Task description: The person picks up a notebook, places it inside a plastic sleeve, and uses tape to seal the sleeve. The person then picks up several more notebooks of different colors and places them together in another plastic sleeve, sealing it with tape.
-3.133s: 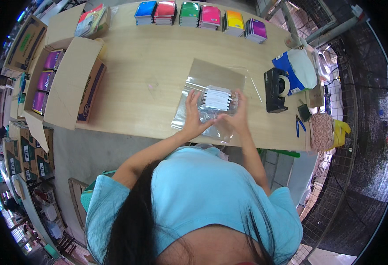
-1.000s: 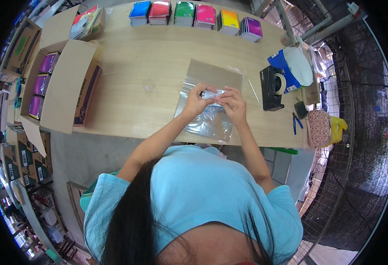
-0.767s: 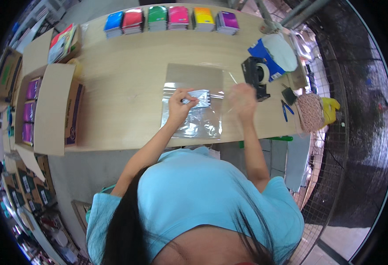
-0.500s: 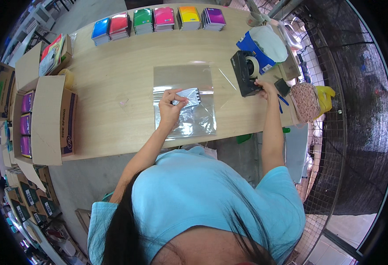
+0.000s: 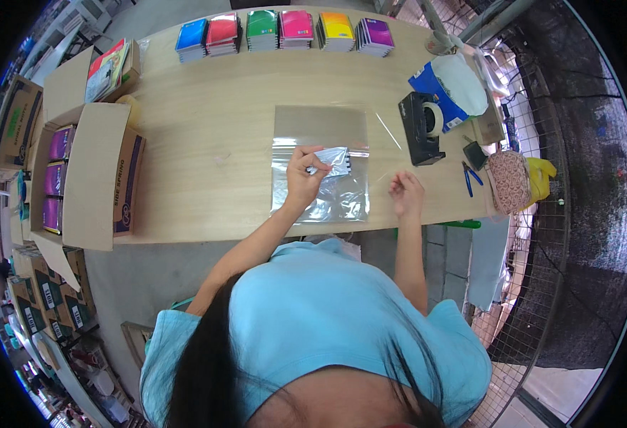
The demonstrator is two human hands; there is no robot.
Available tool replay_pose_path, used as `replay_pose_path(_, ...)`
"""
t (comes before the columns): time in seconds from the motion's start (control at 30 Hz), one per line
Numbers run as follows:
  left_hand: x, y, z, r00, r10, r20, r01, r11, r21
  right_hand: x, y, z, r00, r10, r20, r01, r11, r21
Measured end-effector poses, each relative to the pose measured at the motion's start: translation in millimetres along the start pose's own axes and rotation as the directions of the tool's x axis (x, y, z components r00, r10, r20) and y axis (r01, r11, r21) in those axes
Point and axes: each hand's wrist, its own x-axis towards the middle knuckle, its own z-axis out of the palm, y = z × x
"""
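Note:
My left hand (image 5: 303, 175) is closed, thumb and fingers pinching the left side of a small shiny pale packet (image 5: 339, 161) with black marks along its right edge. The packet is over a stack of clear plastic bags (image 5: 320, 128) that lies flat on the table. To the right of the bags, my right hand (image 5: 407, 194) hovers above the table with fingers curled together; what they hold, if anything, is too small to make out. Beyond that hand stands a black tape dispenser (image 5: 418, 132) with a tape roll (image 5: 433, 119).
Stacks of coloured notebooks (image 5: 296, 30) line the table's far edge. An open carton (image 5: 89, 178) of purple packs stands at the left. Blue-handled pliers (image 5: 470, 178), a patterned pouch (image 5: 509, 180), a yellow bag (image 5: 539, 177) and a blue-and-white package (image 5: 450, 89) sit at the right.
My right hand has left the tape dispenser and come back left and nearer, toward the bags. My left hand still pinches the packet. The whole view has shifted slightly.

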Motion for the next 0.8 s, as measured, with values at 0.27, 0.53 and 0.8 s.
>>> replay_pose_path(0.27,-2,7,5,1.0,0.015,0.009,-0.016,0.999,0.028,-69,48,124,0.974,-0.154,0.163,0.224,0.71,-0.667)
replay_pose_path(0.53,23,8,-25,0.967,-0.161,0.196,0.149,0.986,0.074,-56,83,100,0.976,-0.208,0.058,0.168,0.564,-0.808)
replay_pose_path(0.8,55,63,-10,0.74,-0.095,0.666,-0.447,0.67,0.593,-64,120,74,0.933,0.288,0.215,0.083,0.41,-0.908)
